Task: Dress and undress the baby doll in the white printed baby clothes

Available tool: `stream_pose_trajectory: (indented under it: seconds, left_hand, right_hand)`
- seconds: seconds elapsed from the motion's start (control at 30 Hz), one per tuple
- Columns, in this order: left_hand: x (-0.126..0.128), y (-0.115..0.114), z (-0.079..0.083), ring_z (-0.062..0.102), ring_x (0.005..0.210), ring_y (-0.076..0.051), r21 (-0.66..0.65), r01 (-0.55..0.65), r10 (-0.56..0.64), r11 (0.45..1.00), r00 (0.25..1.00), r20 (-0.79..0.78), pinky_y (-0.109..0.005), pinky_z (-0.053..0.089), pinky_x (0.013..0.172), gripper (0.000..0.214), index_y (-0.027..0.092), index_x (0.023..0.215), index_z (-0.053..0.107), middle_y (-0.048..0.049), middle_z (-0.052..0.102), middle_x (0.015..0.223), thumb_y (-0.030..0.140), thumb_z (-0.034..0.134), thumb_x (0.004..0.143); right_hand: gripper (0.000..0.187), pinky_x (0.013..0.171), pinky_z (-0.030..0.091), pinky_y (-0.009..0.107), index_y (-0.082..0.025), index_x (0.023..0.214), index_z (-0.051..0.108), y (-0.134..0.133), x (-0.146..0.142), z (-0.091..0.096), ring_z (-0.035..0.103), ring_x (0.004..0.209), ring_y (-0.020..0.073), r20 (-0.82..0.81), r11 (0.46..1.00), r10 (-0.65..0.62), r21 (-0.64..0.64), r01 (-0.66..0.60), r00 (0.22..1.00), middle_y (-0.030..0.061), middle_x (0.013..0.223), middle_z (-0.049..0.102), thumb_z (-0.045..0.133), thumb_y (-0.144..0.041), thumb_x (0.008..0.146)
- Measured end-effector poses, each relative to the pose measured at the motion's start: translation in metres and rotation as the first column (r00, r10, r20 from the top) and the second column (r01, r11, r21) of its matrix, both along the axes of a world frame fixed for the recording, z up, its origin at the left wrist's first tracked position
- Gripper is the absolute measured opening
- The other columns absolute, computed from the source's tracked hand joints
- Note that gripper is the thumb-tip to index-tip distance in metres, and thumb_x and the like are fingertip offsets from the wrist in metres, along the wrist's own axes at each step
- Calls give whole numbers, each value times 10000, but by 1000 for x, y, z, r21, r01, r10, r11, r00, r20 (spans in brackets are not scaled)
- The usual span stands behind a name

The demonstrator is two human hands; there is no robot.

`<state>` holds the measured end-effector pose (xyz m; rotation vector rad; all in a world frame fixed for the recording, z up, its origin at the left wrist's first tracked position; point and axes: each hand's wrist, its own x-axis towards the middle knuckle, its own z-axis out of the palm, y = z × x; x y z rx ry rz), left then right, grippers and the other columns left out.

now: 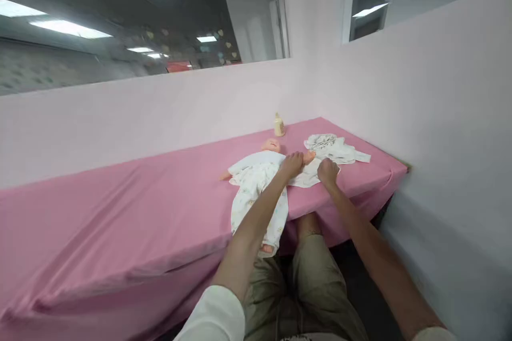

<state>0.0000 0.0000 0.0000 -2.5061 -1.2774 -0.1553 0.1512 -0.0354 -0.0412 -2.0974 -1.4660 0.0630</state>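
A baby doll (271,145) lies on its back on the pink-covered table, its head toward the wall. It wears white clothes with a small print (250,192), and one foot pokes out over the near edge. My left hand (294,164) is closed around the doll's arm on the right side; the doll's small hand (309,157) sticks out past my fingers. My right hand (328,171) makes a fist just to the right, gripping the edge of a white cloth garment (307,176) that spreads beneath both hands. My fingers partly hide the cloth.
Another crumpled white garment (336,148) lies farther right on the pink tablecloth (160,213). A cream-coloured bottle (279,125) stands by the back wall. Walls with windows close off the back and right sides. My knees are under the table's front edge.
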Motion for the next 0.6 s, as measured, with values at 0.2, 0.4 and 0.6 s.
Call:
stream_pose_trajectory:
  seconds: [0.2,0.4,0.6]
  left_hand:
    - [0,-3,1,577,1079,-272,1,-16,16,1000,999,32,-369,429,878,404,85,1237,498,-177,595,1172,383,381,991]
    - [-1,-9,5,587,1080,-262,-60,9,-6,998,999,53,-364,426,911,371,158,1263,525,-133,616,1174,365,427,971]
    - [-47,-25,28,542,1171,-262,-103,-77,106,992,944,314,-376,402,990,347,174,1230,555,-116,593,1254,347,441,952]
  right_hand:
    - [341,897,332,383,-126,1125,619,-5,-5,2,543,1118,298,-20,994,93,65,-91,996,154,1151,642,373,-301,967]
    - [300,910,322,392,-114,1109,614,-6,-6,-1,515,1138,303,-38,990,131,63,-129,991,157,1158,640,425,-266,932]
    - [311,900,326,399,-120,1094,611,-3,-5,-5,527,1093,300,-113,988,93,135,-78,989,162,1122,636,403,-285,933]
